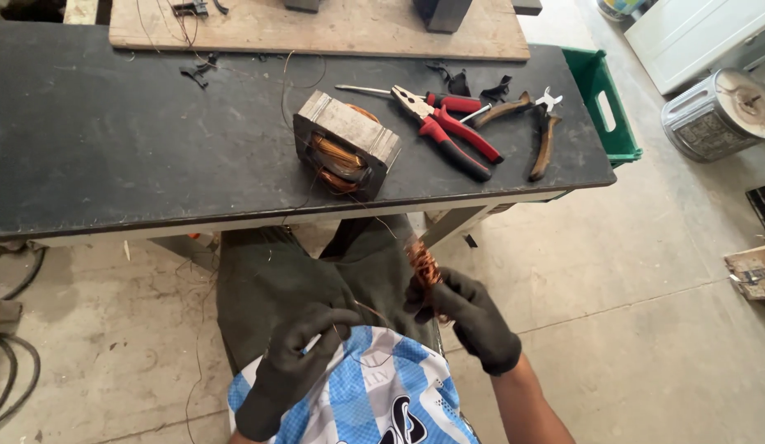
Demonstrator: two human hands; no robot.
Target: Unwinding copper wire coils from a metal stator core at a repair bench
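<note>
Below the bench edge, right hand [473, 316] grips a copper wire bundle [422, 265]; left hand [296, 358] pinches its strand [370, 311].

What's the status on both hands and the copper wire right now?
Right hand gripping copper wire bundle. Left hand pinching the thin wire strand running from it. Transformer core and pliers untouched on workbench. Nothing between hands.

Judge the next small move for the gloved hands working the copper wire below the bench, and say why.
Probably another turn: the left hand pinches a thin strand that runs to the copper wire bundle gripped in the right hand. A fine wire also seems to lead up to the transformer core on the bench, so loose strand likely remains to gather.
</note>
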